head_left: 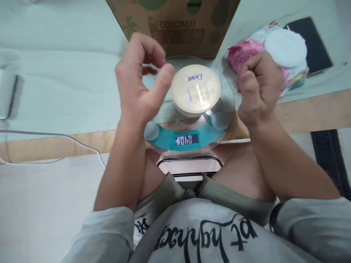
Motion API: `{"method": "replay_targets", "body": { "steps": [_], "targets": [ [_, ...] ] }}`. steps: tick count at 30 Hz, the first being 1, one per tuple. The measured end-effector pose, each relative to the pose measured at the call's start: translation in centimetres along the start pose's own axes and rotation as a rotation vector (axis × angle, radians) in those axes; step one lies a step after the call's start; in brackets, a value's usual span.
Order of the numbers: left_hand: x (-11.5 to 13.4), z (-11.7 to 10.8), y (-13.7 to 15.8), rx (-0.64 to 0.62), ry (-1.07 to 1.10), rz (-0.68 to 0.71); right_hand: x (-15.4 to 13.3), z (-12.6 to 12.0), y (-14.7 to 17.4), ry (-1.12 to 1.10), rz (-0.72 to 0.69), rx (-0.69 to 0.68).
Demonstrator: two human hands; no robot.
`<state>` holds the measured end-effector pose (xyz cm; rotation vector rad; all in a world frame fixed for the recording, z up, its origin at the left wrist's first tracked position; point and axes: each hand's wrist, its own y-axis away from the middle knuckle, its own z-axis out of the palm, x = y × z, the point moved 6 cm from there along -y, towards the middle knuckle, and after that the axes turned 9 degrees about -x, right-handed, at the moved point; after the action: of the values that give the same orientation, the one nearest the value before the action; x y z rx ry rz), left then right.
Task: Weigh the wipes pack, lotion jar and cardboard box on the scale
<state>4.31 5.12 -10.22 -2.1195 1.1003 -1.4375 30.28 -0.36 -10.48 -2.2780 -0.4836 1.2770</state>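
Observation:
A round cream-coloured Dove tub (195,89) with its lid on stands on a round glass scale (229,87). The scale's blue band carries a lit digital display (187,139), its digits upside down to me. Left of the tub, my left hand (142,78) is raised with its fingers curved and apart from the thumb, holding nothing. To the tub's right, my right hand (259,87) is curled into a fist in front of a pink and blue soft pack (245,53); no object shows in it.
A brown coconut carton (178,29) stands right behind the scale. A white round lid or tub (285,48) rests on the soft pack, beside a dark flat item (309,40). A white cable (68,137) crosses the wooden edge (309,111) at left. A white device (7,93) lies far left.

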Motion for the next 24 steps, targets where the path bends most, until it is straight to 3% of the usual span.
{"method": "replay_targets", "body": {
  "steps": [4, 8, 12, 16, 24],
  "targets": [
    [-1.9, -1.8, 0.3, 0.133, 0.024, -0.106, 0.5, -0.3, -0.1, 0.039, 0.000, 0.015],
    [-1.9, -1.0, 0.4, 0.101, 0.042, -0.171, 1.2, 0.0, 0.1, 0.061, -0.001, 0.008],
    [-2.4, -0.2, -0.1, 0.104, 0.109, -0.085, 1.8, 0.5, 0.4, 0.079, 0.005, -0.005],
    [-3.1, -0.7, -0.4, 0.112, 0.161, 0.097, 1.9, 0.6, 0.5, 0.104, 0.004, -0.016],
    [0.9, -0.9, -0.3, 0.184, 0.236, 0.152, 1.5, 0.5, 0.8, 0.134, -0.005, -0.025]
  ]
}}
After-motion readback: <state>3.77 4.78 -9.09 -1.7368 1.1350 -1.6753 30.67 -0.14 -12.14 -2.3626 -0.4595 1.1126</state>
